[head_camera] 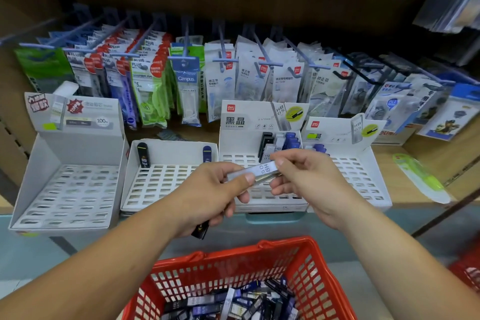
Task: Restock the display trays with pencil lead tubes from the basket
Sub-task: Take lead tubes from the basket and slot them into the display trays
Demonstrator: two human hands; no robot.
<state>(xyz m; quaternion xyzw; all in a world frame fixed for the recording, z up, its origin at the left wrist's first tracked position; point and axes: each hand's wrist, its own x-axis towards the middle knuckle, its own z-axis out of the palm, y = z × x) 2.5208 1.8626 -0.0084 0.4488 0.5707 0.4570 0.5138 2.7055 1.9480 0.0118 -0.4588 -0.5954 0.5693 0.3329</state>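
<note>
Both hands meet above the white display trays. My left hand (210, 195) grips a small bundle of lead tubes; a black tube (200, 231) sticks out below its palm. My right hand (309, 179) pinches the end of a clear tube marked HB 0.5 (259, 171) that lies across my left fingers. The red basket (309, 262) below holds several dark and clear tubes (233, 304). The third tray (262, 200) has a few tubes standing at its back (280, 143). The second tray (145, 189) holds two upright tubes.
A slotted white tray (65, 189) stands at far left and a fourth tray (363, 179) at right. Hanging packets of correction tape (187, 80) fill the pegs behind. A green-and-white packet (420, 179) lies on the shelf at right. Another red basket edge (467, 270) shows at far right.
</note>
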